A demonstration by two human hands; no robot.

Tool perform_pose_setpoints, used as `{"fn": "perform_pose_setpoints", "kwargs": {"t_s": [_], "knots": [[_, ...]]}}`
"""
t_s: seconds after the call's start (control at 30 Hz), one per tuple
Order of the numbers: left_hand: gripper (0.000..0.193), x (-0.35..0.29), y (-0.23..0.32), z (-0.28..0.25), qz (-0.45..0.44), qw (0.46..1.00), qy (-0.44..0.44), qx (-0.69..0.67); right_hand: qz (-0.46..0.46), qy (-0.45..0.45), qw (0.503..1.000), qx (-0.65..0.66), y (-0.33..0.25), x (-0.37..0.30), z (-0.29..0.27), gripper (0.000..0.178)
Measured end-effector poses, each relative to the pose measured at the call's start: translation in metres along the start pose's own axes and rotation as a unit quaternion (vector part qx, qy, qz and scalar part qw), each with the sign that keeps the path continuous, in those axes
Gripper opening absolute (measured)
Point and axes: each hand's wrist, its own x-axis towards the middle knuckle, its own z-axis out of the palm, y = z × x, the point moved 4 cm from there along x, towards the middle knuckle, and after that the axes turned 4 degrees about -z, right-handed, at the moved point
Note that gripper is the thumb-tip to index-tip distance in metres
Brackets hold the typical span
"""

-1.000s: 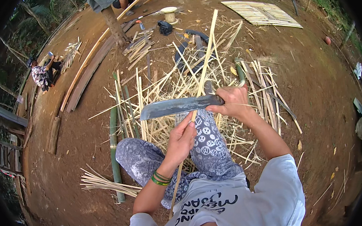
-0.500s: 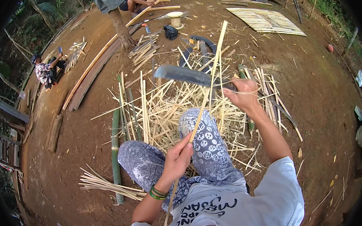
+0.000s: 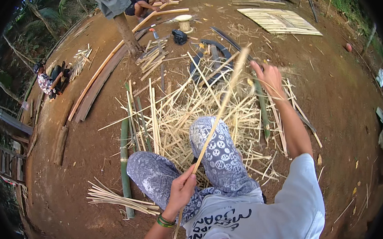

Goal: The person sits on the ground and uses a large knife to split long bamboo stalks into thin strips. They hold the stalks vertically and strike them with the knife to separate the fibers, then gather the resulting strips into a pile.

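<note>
My left hand (image 3: 181, 190) is closed around a long, thin bamboo strip (image 3: 209, 141), which slants up and away past my knee. The strip's far end is blurred by motion. Farther off to the right, my right hand (image 3: 269, 79) grips a large curved knife (image 3: 227, 36). Its dark blade points away and to the left, just beyond the strip's far end and apart from it; the handle is mostly hidden in my fist. Beneath both lies a heap of pale bamboo shavings and strips (image 3: 178, 118).
A green bamboo pole (image 3: 124, 168) lies left of my knees beside a bundle of strips (image 3: 119, 198). A post (image 3: 128, 33) stands ahead left. Two other people (image 3: 142, 0) (image 3: 50, 80) crouch farther off. A slatted bamboo panel (image 3: 280, 21) lies at the far right.
My right hand has moved up and away with the knife, whose blade no longer crosses the strip. My left hand has shifted slightly down, drawing the strip nearer.
</note>
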Motion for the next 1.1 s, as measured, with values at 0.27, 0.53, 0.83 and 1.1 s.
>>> {"fn": "perform_pose_setpoints", "kwargs": {"t_s": [0.27,0.53,0.83,1.1], "knots": [[0.045,0.014,0.002,0.005,-0.051,0.993,-0.059,-0.093,0.066,0.01,0.998,0.002,0.03,-0.007,0.019,0.086],[0.041,0.038,0.002,0.013,-0.123,0.965,-0.089,-0.215,0.067,0.046,0.969,0.233,0.041,-0.068,0.037,0.068],[0.042,0.088,0.012,0.036,-0.134,0.962,-0.053,-0.232,-0.13,-0.156,0.975,0.086,-0.069,-0.194,0.068,0.066],[0.045,0.108,0.005,0.039,-0.129,0.936,-0.088,-0.317,-0.128,-0.177,0.975,0.038,-0.086,-0.203,0.08,0.067]]}}
